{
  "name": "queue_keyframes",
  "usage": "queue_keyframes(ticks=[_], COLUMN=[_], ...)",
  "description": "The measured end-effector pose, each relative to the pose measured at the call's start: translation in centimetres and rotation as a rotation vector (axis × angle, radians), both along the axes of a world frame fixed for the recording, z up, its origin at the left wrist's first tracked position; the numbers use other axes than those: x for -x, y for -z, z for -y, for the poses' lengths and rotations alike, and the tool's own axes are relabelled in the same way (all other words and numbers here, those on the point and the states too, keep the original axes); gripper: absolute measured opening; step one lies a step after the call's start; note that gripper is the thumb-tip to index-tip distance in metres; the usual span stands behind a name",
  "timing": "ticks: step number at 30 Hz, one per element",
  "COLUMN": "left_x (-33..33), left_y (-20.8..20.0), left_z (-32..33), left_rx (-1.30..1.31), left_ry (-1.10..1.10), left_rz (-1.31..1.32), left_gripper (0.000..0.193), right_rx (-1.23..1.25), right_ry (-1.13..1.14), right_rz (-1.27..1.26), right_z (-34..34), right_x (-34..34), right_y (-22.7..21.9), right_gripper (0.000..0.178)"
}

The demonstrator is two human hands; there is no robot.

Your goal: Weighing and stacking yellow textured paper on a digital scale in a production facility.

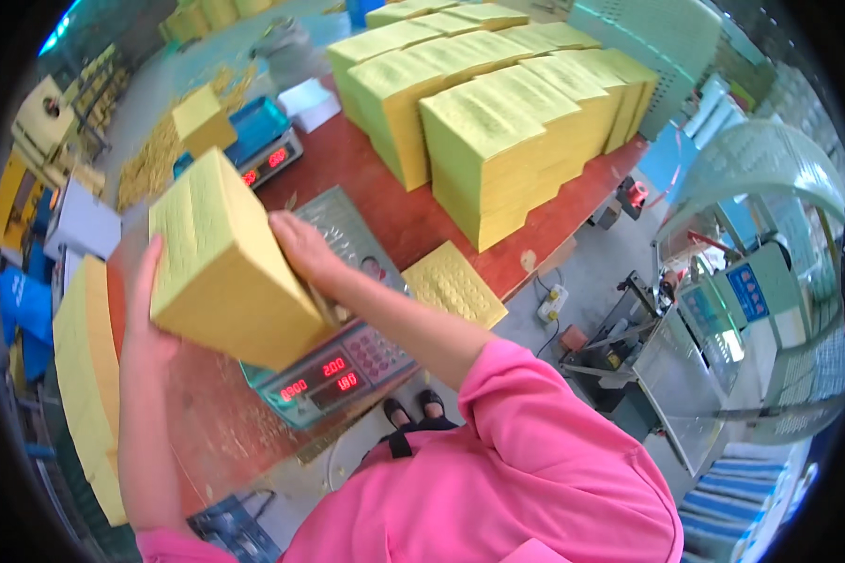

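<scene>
Left hand (pixel 146 324) and right hand (pixel 308 251) firmly clasp a yellow paper stack (pixel 223 300) over a scale (pixel 333 369) near the red table (pixel 216 424)'s near edge; stack rows (pixel 488 117) by its right edge look done, this one unplaced.

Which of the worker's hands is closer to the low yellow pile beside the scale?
Right. The right hand holds the tall yellow block's right side, to the left of the low pile; the left hand is farther left, on the block's opposite side.
</scene>
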State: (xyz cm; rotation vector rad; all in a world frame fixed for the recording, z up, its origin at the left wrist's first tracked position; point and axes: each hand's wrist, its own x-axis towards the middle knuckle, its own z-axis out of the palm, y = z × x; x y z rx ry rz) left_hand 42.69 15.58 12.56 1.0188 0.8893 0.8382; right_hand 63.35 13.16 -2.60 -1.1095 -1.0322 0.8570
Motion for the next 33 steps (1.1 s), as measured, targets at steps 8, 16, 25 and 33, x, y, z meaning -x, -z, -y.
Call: queue_keyframes(ticks=[8, 16, 25, 33], left_x=[3.1, 1.2, -0.8, -4.7], left_y=[-2.5, -0.7, 0.2, -4.0], left_z=[0.0, -3.1, -0.8, 7.0], left_rx=[0.057, 0.128, 0.040, -0.380], left_ry=[0.306, 0.499, 0.607, 0.467], left_rz=[-0.186, -0.176, -0.143, -0.054], left_gripper=[0.054, 0.054, 0.055, 0.050], right_rx=[-0.027, 0.436, 0.312, 0.145], right_ry=[0.227, -0.105, -0.281, -0.106], right_rz=[0.171, -0.430, -1.054, -0.895], right_z=[10.0, 20.8, 19.4, 23.7], right_x=[2.1, 5.1, 5.0, 1.1], right_y=[-0.3, 2.9, 4.8, 0.5], right_gripper=[0.046, 0.040, 0.047, 0.049])
